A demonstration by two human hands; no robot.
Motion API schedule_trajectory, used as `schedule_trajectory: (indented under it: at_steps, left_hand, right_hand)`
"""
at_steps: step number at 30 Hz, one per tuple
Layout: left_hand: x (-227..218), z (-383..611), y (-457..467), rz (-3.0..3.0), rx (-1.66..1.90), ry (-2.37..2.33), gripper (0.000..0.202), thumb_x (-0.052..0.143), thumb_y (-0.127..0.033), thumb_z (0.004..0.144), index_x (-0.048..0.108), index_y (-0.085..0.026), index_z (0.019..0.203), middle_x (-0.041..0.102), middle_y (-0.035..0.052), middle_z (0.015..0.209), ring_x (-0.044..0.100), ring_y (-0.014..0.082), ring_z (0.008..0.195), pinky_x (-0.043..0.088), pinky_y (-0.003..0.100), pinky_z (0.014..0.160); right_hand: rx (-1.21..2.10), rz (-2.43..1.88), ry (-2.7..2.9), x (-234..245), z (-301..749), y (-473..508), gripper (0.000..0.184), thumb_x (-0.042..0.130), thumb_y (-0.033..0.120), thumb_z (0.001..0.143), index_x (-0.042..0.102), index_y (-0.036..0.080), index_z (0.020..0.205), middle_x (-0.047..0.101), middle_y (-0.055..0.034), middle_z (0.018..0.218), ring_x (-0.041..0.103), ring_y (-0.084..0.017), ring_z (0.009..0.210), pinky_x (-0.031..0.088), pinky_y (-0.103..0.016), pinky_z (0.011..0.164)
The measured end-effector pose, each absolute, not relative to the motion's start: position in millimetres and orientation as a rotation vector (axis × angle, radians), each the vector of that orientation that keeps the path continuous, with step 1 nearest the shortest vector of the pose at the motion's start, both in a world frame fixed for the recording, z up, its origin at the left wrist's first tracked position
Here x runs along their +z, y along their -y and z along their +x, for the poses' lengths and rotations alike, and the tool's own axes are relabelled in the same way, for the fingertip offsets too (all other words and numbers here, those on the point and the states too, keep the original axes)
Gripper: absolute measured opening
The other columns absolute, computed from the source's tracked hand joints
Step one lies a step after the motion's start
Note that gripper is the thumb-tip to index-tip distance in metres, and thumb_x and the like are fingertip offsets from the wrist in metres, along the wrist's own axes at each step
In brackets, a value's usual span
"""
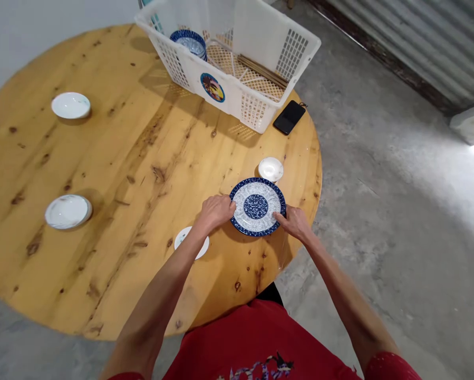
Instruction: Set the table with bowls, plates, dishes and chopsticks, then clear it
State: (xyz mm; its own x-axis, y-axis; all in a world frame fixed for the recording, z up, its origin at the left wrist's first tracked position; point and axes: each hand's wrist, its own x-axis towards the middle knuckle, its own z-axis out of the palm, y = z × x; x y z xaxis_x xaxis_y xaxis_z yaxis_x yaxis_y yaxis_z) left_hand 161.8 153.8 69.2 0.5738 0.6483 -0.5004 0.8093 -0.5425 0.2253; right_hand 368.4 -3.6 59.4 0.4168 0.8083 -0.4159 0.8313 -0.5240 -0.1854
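Holding the blue-and-white patterned plate (pixel 256 207) between them, the two hands stand close to the right edge of the bench (pixel 122 158), towards its near edge. The grip of the left hand (pixel 218 210) is closed on the plate's left rim, and the grip of the right hand (pixel 294 219) pinches the right rim, its thumb on the upper face. The plate faces up; whether its underside touches the bench cannot be told.

Just beyond the plate's far rim, nearer the right edge, sits a small white bowl (pixel 270 169). A white saucer (pixel 182 236) lies partly hidden under the left forearm. Towards the left edge are two more white dishes, an oval dish (pixel 70 105) farther off and a deeper bowl (pixel 68 212) nearer.

At the far edge stands a white plastic basket (pixel 234 97) with blue-patterned bowls (pixel 188 42) and brown sticks (pixel 263 71) inside. A black phone (pixel 289 117) lies beside its right corner.
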Motion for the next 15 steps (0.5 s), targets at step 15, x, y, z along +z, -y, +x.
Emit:
schedule_trajectory:
  at_steps: [15]
  left_hand:
    - [68.3, 161.5, -163.3, 2.378, -0.577, -1.161, 0.049, 0.035, -0.043, 0.095, 0.070, -0.013, 0.113, 0.073, 0.0214, 0.108, 0.068, 0.0336, 0.107, 0.049, 0.043, 0.090]
  right_hand:
    - [-0.627, 2.381, -1.534, 66.3, 377.8, -7.3, 0.051, 0.041, 0.054, 0.096, 0.063, 0.010, 0.110, 0.073, -0.0219, 0.095, 0.070, -0.033, 0.092, 0.046, -0.034, 0.075]
